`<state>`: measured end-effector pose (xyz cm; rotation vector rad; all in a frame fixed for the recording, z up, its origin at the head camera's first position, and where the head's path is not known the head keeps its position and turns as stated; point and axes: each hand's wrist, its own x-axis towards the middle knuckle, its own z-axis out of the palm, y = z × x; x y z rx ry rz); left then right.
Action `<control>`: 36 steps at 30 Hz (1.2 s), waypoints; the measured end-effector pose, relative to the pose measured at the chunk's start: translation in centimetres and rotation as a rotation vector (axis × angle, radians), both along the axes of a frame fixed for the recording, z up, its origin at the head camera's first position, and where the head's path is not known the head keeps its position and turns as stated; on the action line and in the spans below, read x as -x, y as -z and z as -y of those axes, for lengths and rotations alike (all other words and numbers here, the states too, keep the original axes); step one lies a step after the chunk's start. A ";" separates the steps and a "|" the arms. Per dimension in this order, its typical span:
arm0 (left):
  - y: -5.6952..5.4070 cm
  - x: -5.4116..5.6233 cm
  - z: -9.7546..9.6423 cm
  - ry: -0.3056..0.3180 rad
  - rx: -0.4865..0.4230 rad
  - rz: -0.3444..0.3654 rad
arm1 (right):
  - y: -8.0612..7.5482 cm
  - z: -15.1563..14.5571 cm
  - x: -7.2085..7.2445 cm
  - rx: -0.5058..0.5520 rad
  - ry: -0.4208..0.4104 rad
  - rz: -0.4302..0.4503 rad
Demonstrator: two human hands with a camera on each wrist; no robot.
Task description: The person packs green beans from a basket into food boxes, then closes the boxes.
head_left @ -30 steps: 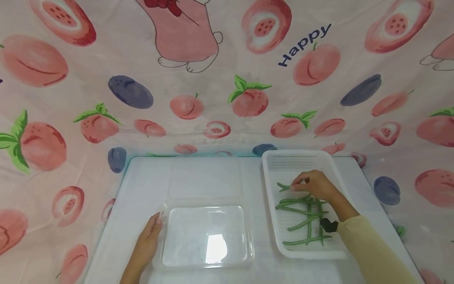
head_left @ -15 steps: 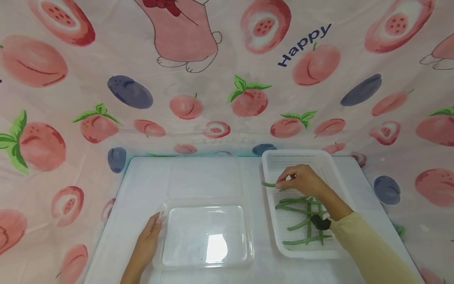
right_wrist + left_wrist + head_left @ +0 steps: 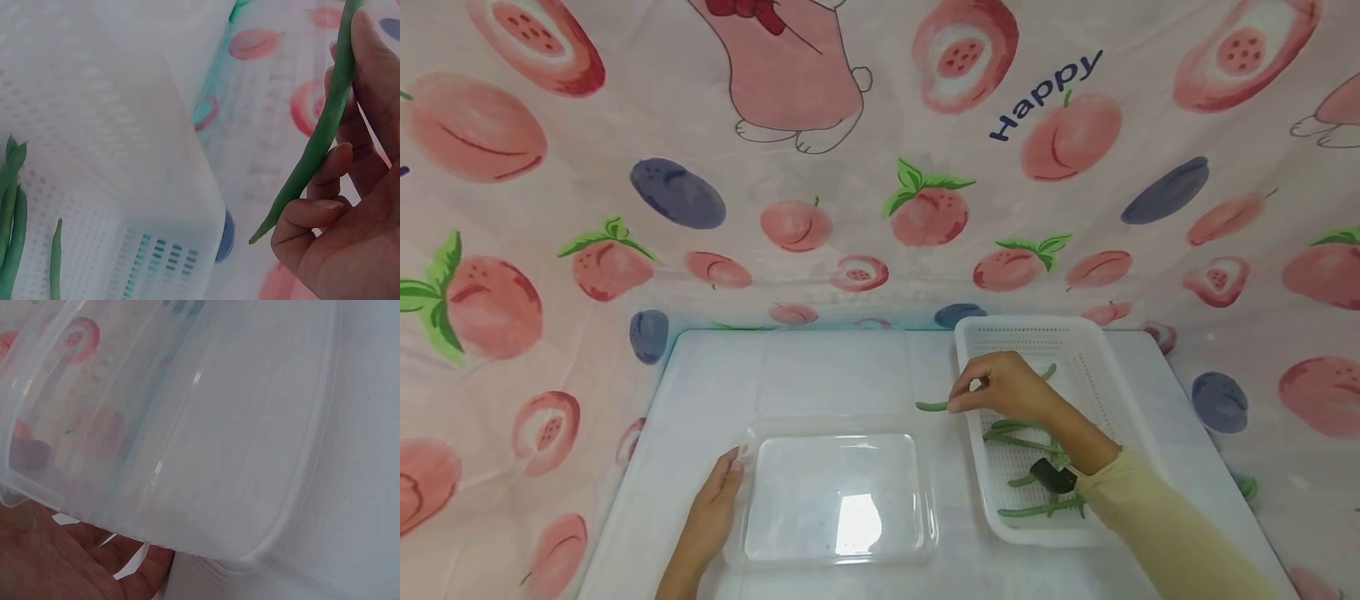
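Observation:
My right hand [image 3: 1000, 383] pinches a green bean [image 3: 931, 407] just past the left rim of a white perforated basket [image 3: 1097, 367]. In the right wrist view the green bean [image 3: 325, 131] slants along the thumb and curled fingers. Several more green beans [image 3: 1037, 508] lie crossed in the basket, some covered by my right arm. My left hand [image 3: 711, 504] grips the left edge of a clear plastic box [image 3: 805, 467], thumb at its rim. In the left wrist view its fingers curl against the outside of the box wall [image 3: 206, 456].
Box and basket stand side by side on a white table [image 3: 715, 375]. A pink fruit-print cloth [image 3: 865, 183] rises behind it and along both sides. A dark object [image 3: 1052, 476] sits at my right wrist, over the basket.
My right hand has moved left with the green bean, from over the basket to past its left rim. The left hand and the clear box have stayed put.

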<state>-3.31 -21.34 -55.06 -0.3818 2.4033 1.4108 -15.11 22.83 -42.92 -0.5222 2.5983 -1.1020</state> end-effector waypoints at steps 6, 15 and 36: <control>0.0 -0.1 0.0 -0.003 -0.010 -0.015 | -0.2 1.9 -0.5 0.027 -0.051 -0.009; 0.4 -0.1 0.1 0.015 -0.012 -0.041 | 0.0 4.5 -1.3 0.065 -0.153 -0.039; 0.3 -0.2 0.1 -0.006 -0.031 -0.042 | 1.8 9.2 -3.9 0.102 -0.296 -0.033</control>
